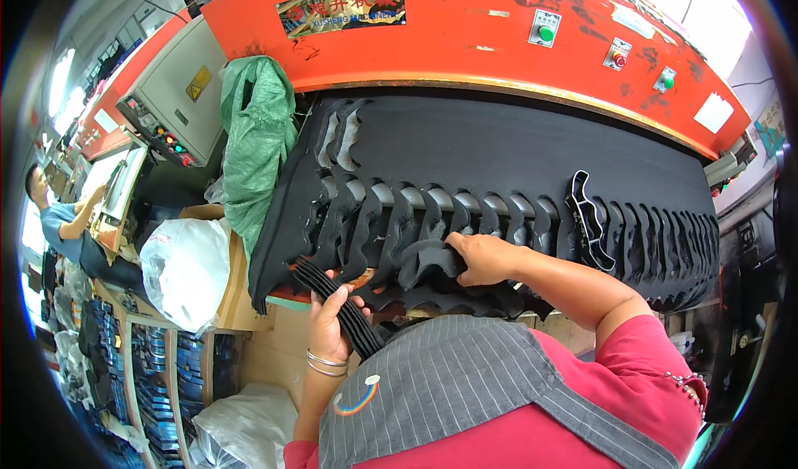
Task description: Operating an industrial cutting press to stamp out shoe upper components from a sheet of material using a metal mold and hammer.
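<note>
My left hand (331,323) is closed around a stack of black wavy foam strips (342,309), held upright in front of my apron. Near the sheet's front edge, my right hand (482,259) grips a loose dark foam piece (432,261) between thumb and fingers. Both hands are over the near side of a black foam sheet (490,140) with a long row of wavy cut-outs across it. A cutting die (597,253) with a pale metal rim stands on the sheet, right of my right hand. Two more cut-outs (347,140) lie at the sheet's far left.
Behind the sheet rises an orange press (465,28) with green and red buttons. At left are a green sack (258,128), a grey control cabinet (179,95), a white plastic bag (187,269) and a shelf (170,361) of blue-black pieces. Another person (66,228) works at far left.
</note>
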Motion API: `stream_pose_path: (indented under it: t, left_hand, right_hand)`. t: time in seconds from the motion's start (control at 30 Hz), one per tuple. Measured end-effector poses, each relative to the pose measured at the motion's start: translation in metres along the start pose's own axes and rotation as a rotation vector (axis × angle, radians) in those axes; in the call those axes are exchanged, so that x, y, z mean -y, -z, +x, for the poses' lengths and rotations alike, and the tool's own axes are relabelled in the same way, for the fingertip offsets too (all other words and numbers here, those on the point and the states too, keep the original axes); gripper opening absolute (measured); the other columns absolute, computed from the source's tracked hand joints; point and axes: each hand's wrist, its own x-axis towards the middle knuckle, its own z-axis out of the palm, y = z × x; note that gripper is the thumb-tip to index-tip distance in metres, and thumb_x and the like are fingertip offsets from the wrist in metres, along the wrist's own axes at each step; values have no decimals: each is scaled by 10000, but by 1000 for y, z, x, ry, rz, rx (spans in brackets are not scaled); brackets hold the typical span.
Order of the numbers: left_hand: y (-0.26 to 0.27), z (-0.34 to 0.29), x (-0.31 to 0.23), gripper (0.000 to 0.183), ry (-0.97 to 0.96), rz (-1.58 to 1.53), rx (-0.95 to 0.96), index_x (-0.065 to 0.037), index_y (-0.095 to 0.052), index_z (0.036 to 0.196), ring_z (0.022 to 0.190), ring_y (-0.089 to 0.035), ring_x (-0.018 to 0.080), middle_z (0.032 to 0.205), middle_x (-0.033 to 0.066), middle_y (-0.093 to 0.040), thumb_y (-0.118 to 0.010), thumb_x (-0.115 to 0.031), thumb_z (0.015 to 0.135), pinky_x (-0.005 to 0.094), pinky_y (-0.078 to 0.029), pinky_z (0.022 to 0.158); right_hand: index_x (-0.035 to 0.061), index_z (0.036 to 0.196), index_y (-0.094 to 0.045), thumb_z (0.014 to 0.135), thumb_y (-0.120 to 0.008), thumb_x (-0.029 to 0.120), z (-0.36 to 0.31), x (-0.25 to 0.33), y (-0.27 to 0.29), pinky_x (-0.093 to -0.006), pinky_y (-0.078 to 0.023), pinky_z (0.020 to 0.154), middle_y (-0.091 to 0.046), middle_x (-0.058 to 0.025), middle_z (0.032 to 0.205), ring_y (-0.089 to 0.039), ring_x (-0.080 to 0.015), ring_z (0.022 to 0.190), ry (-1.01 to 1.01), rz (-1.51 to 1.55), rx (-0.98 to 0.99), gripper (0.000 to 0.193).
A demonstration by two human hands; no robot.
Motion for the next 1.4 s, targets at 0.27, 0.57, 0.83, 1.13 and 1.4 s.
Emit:
stream_pose_path:
  t: [0.27, 0.57, 0.83, 1.13, 1.4]
  left_hand:
    - [-17, 13, -6, 512, -120, 240, 65, -68, -349, 1317, 702, -611, 187, 926, 83, -578, -593, -51, 867, 344, -557, 561]
    - [-18, 16, 8, 482, -33, 207, 71, -91, -365, 1301, 681, -619, 185, 902, 82, -598, -600, -70, 880, 347, -559, 553]
    - [-23, 30, -42, 413, -323, 474, 65, -69, -430, 1223, 637, -578, 138, 901, 55, -554, -617, -81, 855, 266, -506, 495]
    - [-63, 103, -40, 922, -547, 1538, 114, 85, -248, 1400, 1271, -408, 440, 1361, 345, -382, -690, -462, 804, 433, -347, 1056]
    - [-90, 94, 2, 1210, -154, 1989, 65, -89, 0, 1503, 1367, -224, 490, 1470, 394, -82, -561, -790, 691, 532, -277, 1082]
  right_hand:
    - [-100, 1198, -487, 678, -748, 383, 5, -1, 34, -379, -446, 930, -592, -273, 1136, -576, -354, 1085, -144, 415, -127, 756]
    - [44, 1449, -239, 675, -753, 265, 14, 28, -1, -386, -411, 999, -518, -249, 1251, -520, -362, 1174, -129, 109, 136, 954]
    - [-39, 1436, -230, 691, -769, 48, 5, 27, 65, -356, -430, 985, -513, -211, 1274, -537, -262, 1148, 55, 1063, -444, 923]
    - [-34, 1375, -236, 758, -796, 212, 77, 61, -53, -395, -397, 1025, -474, -209, 1286, -461, -288, 1210, -159, 1471, -529, 869]
    - [-4, 1450, -271, 790, -733, 363, -22, -2, 3, -399, -302, 1100, -313, -236, 1473, -336, -331, 1358, -54, 712, -402, 885]
